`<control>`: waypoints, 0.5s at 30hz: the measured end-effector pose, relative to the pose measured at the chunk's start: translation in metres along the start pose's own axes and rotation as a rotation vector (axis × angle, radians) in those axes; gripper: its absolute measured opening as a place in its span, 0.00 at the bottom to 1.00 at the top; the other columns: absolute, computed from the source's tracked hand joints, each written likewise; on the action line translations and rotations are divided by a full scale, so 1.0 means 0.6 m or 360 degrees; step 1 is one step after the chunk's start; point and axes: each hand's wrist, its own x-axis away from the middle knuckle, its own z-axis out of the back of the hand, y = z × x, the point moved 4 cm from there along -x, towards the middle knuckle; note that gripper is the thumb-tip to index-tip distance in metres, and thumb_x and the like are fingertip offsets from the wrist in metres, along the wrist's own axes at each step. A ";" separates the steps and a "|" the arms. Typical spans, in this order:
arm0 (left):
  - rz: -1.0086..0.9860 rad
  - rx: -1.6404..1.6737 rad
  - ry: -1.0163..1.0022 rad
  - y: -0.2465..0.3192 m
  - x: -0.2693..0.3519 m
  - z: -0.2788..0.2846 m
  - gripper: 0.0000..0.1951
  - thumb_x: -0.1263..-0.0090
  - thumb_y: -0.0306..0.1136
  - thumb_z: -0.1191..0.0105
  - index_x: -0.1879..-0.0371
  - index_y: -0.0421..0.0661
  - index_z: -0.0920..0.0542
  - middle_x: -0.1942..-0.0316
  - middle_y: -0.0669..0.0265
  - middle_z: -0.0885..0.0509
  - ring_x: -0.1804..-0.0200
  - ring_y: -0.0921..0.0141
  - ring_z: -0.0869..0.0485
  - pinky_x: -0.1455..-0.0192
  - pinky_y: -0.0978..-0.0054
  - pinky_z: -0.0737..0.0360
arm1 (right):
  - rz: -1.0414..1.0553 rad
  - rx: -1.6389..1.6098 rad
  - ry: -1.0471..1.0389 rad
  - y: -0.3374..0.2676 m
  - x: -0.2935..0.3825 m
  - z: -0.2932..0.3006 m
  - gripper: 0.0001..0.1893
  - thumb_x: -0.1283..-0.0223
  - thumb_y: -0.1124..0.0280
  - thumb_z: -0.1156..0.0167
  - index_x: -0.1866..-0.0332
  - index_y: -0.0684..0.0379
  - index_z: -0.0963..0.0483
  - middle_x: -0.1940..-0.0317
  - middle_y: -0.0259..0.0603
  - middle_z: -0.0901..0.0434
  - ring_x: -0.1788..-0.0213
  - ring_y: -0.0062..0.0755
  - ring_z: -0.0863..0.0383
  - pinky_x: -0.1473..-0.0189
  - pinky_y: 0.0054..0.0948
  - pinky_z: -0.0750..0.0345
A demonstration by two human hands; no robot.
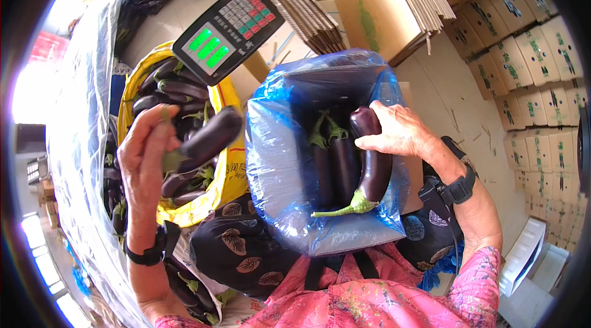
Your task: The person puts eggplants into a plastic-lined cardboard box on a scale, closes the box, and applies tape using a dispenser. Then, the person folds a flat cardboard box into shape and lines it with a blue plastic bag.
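Note:
My left hand [150, 152] grips a dark eggplant [212, 138] by its green stem end, above a yellow sack [231, 180] full of eggplants; this hand is slightly blurred. With thumb and fingers my right hand [397, 131] holds the blossom end of a glossy eggplant [375, 171], its green stem pointing down and left. That eggplant is at the right side of a carton [281, 152] lined with blue plastic film [263, 120]. Deeper in the carton, two eggplants [334, 171] lie side by side, stems at the far end.
A scale display with keypad [226, 32] stands beyond the sack. Flattened cardboard [295, 4] and a cardboard stack [378, 9] are behind the carton. Stacked printed boxes [526, 60] line the right. Clear plastic sheeting [83, 143] hangs at left. White foam boxes [521, 258] sit lower right.

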 end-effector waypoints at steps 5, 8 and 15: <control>-0.0430 -0.1207 0.0245 -0.113 0.058 0.114 0.12 0.34 0.19 0.46 0.52 0.39 0.18 0.69 0.58 0.22 0.67 0.59 0.22 0.62 0.68 0.25 | 0.0102 0.0346 0.0069 -0.044 -0.052 -0.011 0.31 0.53 0.53 0.37 0.50 0.70 0.30 0.59 0.62 0.18 0.54 0.61 0.18 0.49 0.51 0.22; -0.0341 -0.1604 0.0298 -0.227 0.094 0.166 0.12 0.36 0.20 0.45 0.55 0.42 0.17 0.69 0.58 0.23 0.65 0.58 0.21 0.62 0.65 0.24 | 0.0143 0.0510 0.0124 -0.051 -0.083 -0.037 0.31 0.55 0.56 0.38 0.49 0.69 0.31 0.61 0.63 0.18 0.56 0.61 0.18 0.50 0.53 0.22; 0.0195 -0.0985 0.0178 -0.397 0.084 0.063 0.18 0.41 0.29 0.40 0.49 0.43 0.19 0.59 0.56 0.18 0.53 0.53 0.20 0.50 0.61 0.23 | 0.0311 0.0794 0.0457 -0.018 -0.090 -0.083 0.34 0.51 0.62 0.34 0.39 0.68 0.35 0.59 0.58 0.23 0.51 0.54 0.23 0.53 0.46 0.21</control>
